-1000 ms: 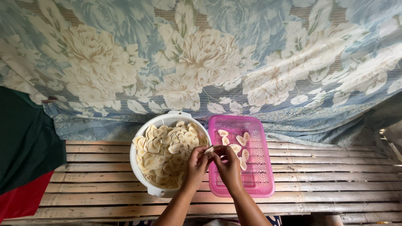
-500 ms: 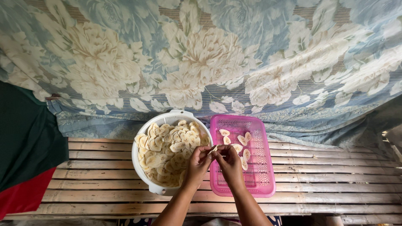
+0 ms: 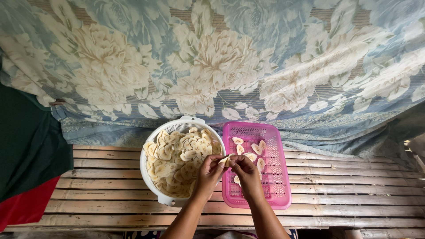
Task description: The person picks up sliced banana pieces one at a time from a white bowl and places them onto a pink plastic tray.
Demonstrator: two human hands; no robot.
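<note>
My hands: left hand (image 3: 208, 175) and right hand (image 3: 244, 173) fingers pinch one banana slice (image 3: 224, 160) together.
Under: white bowl (image 3: 152, 183) left, pink tray (image 3: 279, 177) right.

White colander (image 3: 152, 186), pale yellow slices (image 3: 177, 161); pink tray (image 3: 276, 155); blue-cream floral cloth (image 3: 212, 62); green-red fabric (image 3: 26, 163).

Little has shifted: the left hand (image 3: 208, 173) and right hand (image 3: 246, 173) have crept slightly right from the white basket (image 3: 152, 146) rim, now pinching one pale slice (image 3: 225, 159) at the pink tray (image 3: 279, 200) near-left edge.
</note>
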